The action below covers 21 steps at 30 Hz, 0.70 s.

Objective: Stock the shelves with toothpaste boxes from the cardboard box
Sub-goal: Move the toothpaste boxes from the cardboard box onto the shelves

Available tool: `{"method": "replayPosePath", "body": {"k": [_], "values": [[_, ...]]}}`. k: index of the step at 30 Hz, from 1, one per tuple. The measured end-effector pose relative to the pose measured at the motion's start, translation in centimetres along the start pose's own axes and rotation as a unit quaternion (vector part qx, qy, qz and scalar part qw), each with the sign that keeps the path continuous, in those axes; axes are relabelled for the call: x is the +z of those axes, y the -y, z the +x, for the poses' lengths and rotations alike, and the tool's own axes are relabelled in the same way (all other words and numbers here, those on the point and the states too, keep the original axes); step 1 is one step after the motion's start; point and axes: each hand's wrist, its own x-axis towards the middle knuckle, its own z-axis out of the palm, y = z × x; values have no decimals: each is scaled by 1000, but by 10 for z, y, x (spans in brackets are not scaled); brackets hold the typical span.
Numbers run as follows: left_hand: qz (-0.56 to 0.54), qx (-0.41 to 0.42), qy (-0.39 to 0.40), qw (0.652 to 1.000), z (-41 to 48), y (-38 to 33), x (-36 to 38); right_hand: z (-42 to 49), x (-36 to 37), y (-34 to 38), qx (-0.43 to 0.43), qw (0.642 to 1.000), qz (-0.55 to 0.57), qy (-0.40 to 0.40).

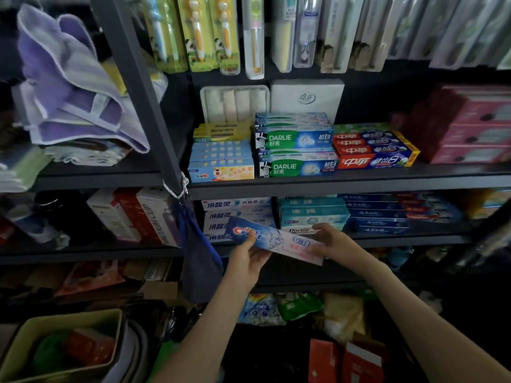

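A dark metal shelving unit [331, 186] fills the scene, divided by a slanted upright post [143, 87]. Left of the post, purple towels [72, 92] are heaped on a shelf. Along the top, toothbrush packs [210, 34] are hung in a row. On the upper shelf, pink boxes [470, 125] are stacked at the far right; beside them, red and blue toothpaste boxes [373, 150], green and blue toothpaste boxes [296, 145] and light blue toothpaste boxes [221, 158] are piled side by side. On the lower shelf [401, 240], white toothpaste boxes [235, 214], teal toothpaste boxes [312, 214] and dark blue toothpaste boxes [376, 214] are stacked in turn from left to right. A beige bin [69, 317] is seen near the bottom left. A blue pouch [199, 252] is hung from the post by a white cord.

A blue and pink toothpaste box [279, 240] is held in the air just in front of the lower shelf, across the white and teal stacks, with its left end tilted higher. Its left end is pinched by the left hand [247, 258], the thumb laid on the printed face and the fingers hidden beneath. Its right end is gripped by the right hand [334, 241], whose fingers are curled around it.
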Motion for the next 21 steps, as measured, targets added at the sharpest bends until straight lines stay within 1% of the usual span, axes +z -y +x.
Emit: {"method": "replayPosePath", "body": {"k": [3,4,7,9,11,13,15,17,19,21], "values": [[1,2,20,1000,-1,4,22,-6,-17,-5,48,995,67,-64],[-2,-1,31,1000,-3,5,30,-9,-24,-6,53,991,85,-85],[0,7,63,998,-7,10,54,-22,-48,-4,23,986,101,-133],[47,59,75,994,-8,14,68,-30,-64,0,3,982,102,-158],[98,145,66,982,-11,15,81,-37,-78,9,-21,978,103,-178],[166,240,28,956,-19,11,91,-40,-89,18,-41,976,90,-196],[257,315,7,914,-26,1,99,-39,-99,29,-61,973,70,-212],[332,356,6,873,-29,-11,105,-37,-107,39,-79,968,65,-229],[402,385,-35,830,-31,-23,110,-31,-113,47,-90,964,65,-242],[454,393,-73,796,-35,-33,112,-27,-116,57,-98,962,67,-244]]}}
